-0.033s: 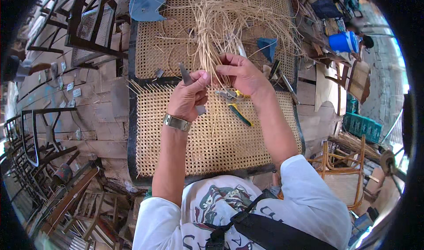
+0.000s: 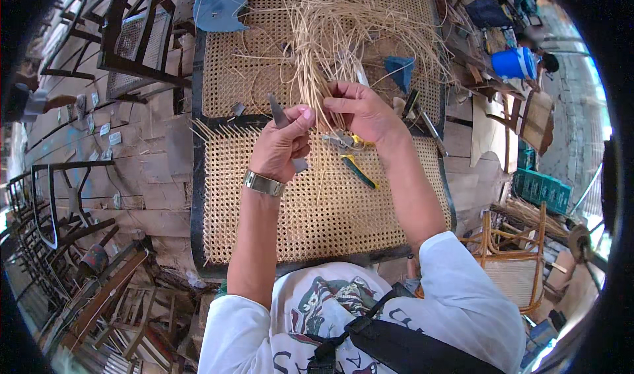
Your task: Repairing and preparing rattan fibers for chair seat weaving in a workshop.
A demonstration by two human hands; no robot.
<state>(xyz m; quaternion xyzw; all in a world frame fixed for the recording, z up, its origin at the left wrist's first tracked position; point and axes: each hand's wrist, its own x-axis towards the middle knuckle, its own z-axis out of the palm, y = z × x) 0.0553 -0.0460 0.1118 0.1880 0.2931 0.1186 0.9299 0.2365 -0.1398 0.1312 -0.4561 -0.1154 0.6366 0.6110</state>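
A thick bundle of pale cane strands (image 2: 310,63) lies over the far part of a woven cane panel, its near ends reaching my fingers. My left hand (image 2: 285,139) is closed, thumb and forefinger pinching at the strand ends. A flat grey blade (image 2: 277,111) sticks up out of that same fist, and a pale end shows below the palm; the grip is hidden. To its right, my right hand (image 2: 362,112) pinches strands between thumb and fingers. Just below the hands, pliers with yellow-and-green handles (image 2: 360,172) rest on the near cane panel (image 2: 297,215).
A dark frame borders both panels. Blue scraps (image 2: 399,73) and a larger blue sheet (image 2: 220,5) lie on the far panel. Hand tools (image 2: 429,126) sit at the right edge. Dark chair frames (image 2: 142,43) stand left; a rattan chair (image 2: 512,268) and green crate (image 2: 541,190) stand right.
My hands and the cane strands have hardly moved. A brown and grey shape at the far left edge has shifted slightly.
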